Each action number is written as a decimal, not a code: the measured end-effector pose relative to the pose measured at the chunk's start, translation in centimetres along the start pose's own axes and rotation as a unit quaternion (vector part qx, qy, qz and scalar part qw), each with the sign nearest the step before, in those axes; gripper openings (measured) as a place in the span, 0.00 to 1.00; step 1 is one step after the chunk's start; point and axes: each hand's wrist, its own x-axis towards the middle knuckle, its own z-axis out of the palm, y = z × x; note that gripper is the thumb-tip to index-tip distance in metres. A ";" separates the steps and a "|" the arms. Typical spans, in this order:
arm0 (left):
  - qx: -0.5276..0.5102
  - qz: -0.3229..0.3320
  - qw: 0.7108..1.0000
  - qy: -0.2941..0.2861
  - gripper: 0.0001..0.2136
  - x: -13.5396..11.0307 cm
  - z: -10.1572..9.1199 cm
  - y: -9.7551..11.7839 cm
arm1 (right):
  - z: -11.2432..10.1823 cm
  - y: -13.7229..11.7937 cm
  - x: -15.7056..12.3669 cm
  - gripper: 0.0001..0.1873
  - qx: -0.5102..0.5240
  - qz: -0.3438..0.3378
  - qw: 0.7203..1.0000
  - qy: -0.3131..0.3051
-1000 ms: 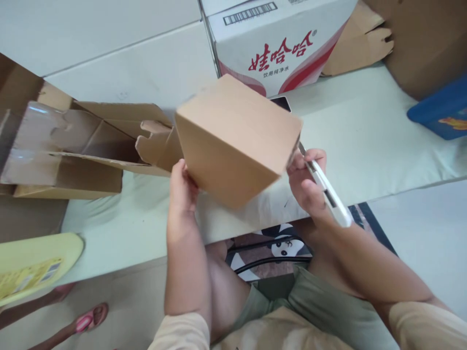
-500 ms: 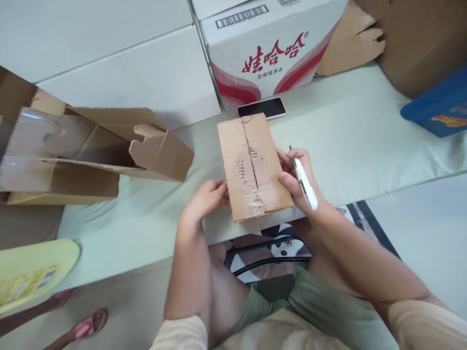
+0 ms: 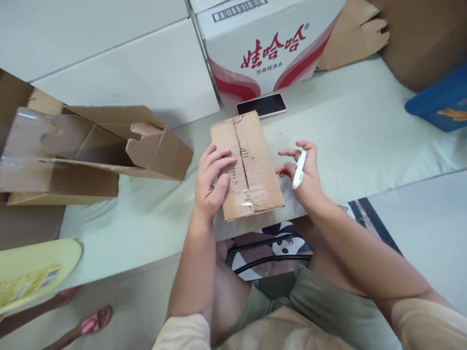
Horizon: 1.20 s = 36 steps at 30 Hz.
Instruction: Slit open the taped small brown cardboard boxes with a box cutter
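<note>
Cloth-covered surface (image 3: 368, 126), pale green and lightly wrinkled

Runs slantwise across the view. Bears a small taped carton (image 3: 257, 170) near the front edge, overlapping in view the corner of a dark-screened phone (image 3: 262, 105). Carries a white box (image 3: 272, 56) with red lettering at the back, just behind the phone, and a brown carton (image 3: 348, 48) with notched flaps beside it. Holds a blue container (image 3: 430, 104) at the right and a long open carton (image 3: 170, 150) at the left, well apart. Disappears at lower left behind a yellow container (image 3: 40, 257); cannot tell whether supporting it.
</note>
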 end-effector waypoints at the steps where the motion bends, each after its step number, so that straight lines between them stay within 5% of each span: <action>1: -0.002 -0.002 1.000 0.001 0.20 0.0 0.0 0.0 | 0.0 0.1 0.2 0.29 0.012 -0.001 1.000 0.014; 5: -0.010 -0.007 1.000 0.000 0.20 0.0 -0.2 0.2 | -0.4 0.3 0.6 0.31 0.084 -0.021 0.996 0.033; 11: -0.002 -0.021 1.000 -0.009 0.22 0.0 -0.3 0.0 | -1.4 0.3 0.9 0.34 0.105 -0.058 0.992 -0.042; 17: -0.004 -0.010 1.000 0.004 0.21 0.0 -0.1 0.0 | -1.4 0.4 1.3 0.25 0.104 -0.030 0.994 0.015; 26: -0.020 -0.010 1.000 0.015 0.19 -0.1 0.1 0.0 | -0.9 -1.2 0.5 0.41 0.092 -0.034 0.995 -0.036; 36: -0.015 -0.025 0.999 0.015 0.21 -0.1 0.2 -0.1 | -1.3 -2.3 1.0 0.14 0.143 -0.004 0.990 0.004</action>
